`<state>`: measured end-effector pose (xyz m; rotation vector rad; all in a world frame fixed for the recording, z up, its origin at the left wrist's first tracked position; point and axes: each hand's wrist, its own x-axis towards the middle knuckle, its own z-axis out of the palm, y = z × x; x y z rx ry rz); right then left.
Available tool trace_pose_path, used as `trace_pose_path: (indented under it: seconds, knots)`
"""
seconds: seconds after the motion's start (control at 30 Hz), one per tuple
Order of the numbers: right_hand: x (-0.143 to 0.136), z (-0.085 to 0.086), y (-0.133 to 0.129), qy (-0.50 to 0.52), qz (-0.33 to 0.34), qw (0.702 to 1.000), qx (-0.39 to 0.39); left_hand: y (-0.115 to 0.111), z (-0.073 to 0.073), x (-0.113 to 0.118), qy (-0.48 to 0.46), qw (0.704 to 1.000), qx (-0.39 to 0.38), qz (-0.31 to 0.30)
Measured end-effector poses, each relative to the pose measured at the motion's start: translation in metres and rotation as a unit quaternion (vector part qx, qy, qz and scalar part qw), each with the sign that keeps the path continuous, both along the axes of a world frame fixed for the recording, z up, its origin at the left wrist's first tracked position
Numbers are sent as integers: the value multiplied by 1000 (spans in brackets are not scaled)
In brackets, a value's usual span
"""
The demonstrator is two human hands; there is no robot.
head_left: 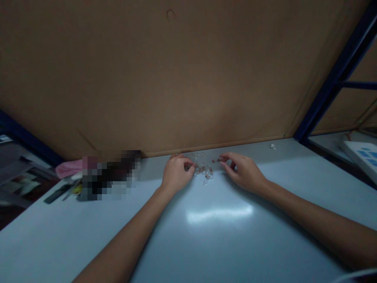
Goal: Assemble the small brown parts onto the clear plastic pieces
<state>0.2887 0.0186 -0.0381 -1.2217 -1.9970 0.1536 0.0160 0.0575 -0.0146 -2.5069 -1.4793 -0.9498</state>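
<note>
Several small clear pieces with brownish parts [203, 170] lie in a loose pile near the back of the grey table [206, 243]. At the pile's left edge, my left hand [178, 173] has its thumb and forefinger closed in a pinch; what they hold is too small to name. My right hand [240, 171] is to the right of the pile, its fingers curled toward the thumb beside a few tiny brown pieces [213, 161]. Whether it grips one of them cannot be made out.
A brown board [176, 78] stands along the table's back edge. At the left lie a pink cloth [69, 168], a dark flat object [56, 194] and a blurred-out item. A small white piece [273, 146] lies at the back right, near a blue metal frame [324, 98].
</note>
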Motion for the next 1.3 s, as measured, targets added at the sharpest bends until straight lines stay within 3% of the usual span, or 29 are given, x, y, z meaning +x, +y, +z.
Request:
trace_pose_path:
  seconds: [0.5,0.67,0.73,0.93,1.13,1.3]
  knots:
    - [-1,4,7,-31,-4,999,6,-10,-6,16,-47,995,84,8]
    - [-19,13,43,-102,25,993,-61,-13,-7,18,-81,991,111,5]
    - [-29,18,64,-135,8,986,-94,-13,-7,18,-93,989,114,1]
    - [-46,25,109,-185,1,975,-120,-16,-8,22,-106,990,94,-8]
    - [-46,18,112,-222,-6,968,-116,-16,-10,24,-101,992,79,-11]
    - [-37,22,104,-222,-1,970,-96,-13,-11,23,-99,991,85,0]
